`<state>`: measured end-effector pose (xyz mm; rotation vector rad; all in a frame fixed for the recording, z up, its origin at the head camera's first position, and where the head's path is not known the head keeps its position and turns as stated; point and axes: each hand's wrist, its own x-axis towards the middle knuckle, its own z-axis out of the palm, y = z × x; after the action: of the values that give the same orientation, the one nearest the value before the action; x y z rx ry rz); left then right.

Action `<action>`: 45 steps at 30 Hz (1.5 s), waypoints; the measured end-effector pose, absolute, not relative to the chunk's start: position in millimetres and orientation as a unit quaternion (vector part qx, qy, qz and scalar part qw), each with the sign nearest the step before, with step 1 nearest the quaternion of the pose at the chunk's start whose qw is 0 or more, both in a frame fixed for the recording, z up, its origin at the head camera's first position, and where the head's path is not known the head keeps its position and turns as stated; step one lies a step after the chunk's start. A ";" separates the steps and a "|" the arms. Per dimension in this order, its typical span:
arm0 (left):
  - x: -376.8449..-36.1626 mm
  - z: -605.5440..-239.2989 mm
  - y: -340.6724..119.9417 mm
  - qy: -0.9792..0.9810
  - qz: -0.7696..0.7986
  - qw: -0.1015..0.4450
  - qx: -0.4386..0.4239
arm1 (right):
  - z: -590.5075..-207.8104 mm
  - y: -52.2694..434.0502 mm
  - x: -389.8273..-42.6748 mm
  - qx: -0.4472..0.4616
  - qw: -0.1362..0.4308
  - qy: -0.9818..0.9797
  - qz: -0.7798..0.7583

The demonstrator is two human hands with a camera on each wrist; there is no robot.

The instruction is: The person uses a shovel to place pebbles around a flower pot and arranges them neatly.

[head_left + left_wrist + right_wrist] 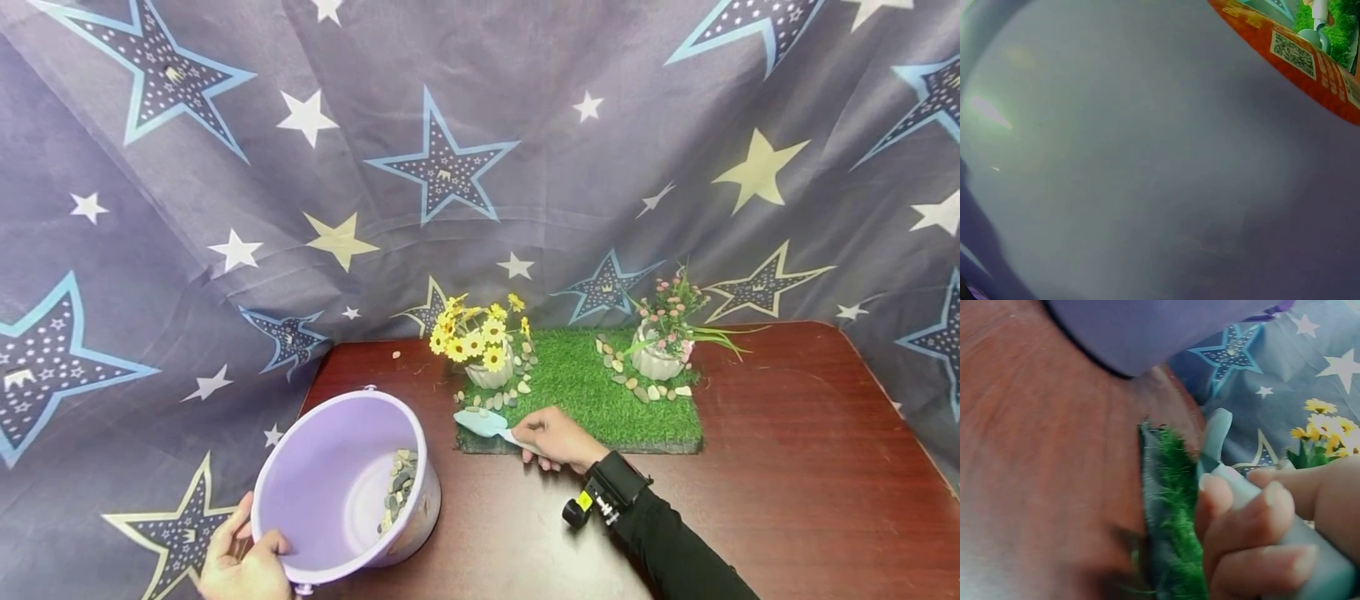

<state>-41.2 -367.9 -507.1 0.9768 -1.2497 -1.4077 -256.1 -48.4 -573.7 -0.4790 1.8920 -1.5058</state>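
My left hand (247,558) grips the near-left rim of a purple bucket (315,467), thumb inside the rim and fingers outside. The bucket is tilted, and a heap of grey and tan pebbles (397,492) lies against its right inner wall. Its pale wall (1147,150) fills most of the left wrist view. My right hand (555,437) holds a light-blue hand trowel (482,422) by its handle, fingers curled round it in the right wrist view. The trowel's blade points left over the front-left corner of the artificial turf mat (585,417), with pebbles showing at its upper edge.
On the mat stand a white pot with yellow flowers (480,342) and a white pot with pink flowers (660,350). Loose pebbles (637,389) lie around both pots. One stray pebble (397,355) sits on the brown table (787,467). A star-patterned cloth (465,67) hangs behind.
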 end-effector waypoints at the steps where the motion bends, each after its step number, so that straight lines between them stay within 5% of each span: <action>1: -41.3 -507.0 -368.0 -0.516 -0.578 0.485 0.406 | -571.3 -48.3 -258.3 -0.183 0.341 0.720 -0.577; 26: -39.9 -504.6 -365.7 -0.519 -0.590 0.477 0.393 | -585.0 -47.0 -292.7 -0.147 0.482 0.583 -0.637; 39: -40.9 -512.2 -372.8 -0.515 -0.602 0.460 0.401 | -580.4 -30.4 -290.5 -0.151 0.476 0.563 -0.659; 45: -41.2 -512.0 -373.1 -0.501 -0.617 0.469 0.385 | -557.3 -13.1 -282.1 -0.191 0.429 0.605 -0.643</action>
<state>-41.2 -373.1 -512.0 0.9448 -1.2278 -1.5137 -282.1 -13.1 -557.3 -0.4779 1.5100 -1.6046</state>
